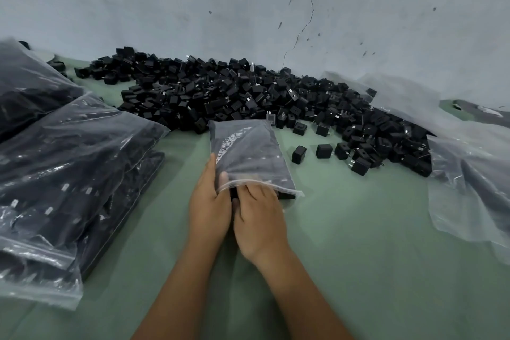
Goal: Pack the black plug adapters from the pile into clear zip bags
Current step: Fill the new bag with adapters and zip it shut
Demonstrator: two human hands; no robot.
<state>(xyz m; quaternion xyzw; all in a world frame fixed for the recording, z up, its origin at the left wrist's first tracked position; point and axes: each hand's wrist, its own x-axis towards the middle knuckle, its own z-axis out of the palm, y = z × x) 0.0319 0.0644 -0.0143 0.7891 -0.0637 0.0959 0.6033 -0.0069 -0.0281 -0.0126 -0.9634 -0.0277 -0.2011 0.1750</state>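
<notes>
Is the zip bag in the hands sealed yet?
Not sealed. The zip bag's mouth gapes near the left hand, the right hand's fingers reach inside, and an adapter shows at the opening.

The right hand [258, 218] is hiding its fingertips inside the mouth of the zip bag [248, 152], so whatever they are holding is not showing. The filled bags [69, 174] at nine o'clock are running off the frame's edge. Empty plastic [469, 188] at three o'clock is covering part of the pile [248, 96].

black adapters [248, 96], green table [358, 229], clear bag [245, 146]
</notes>
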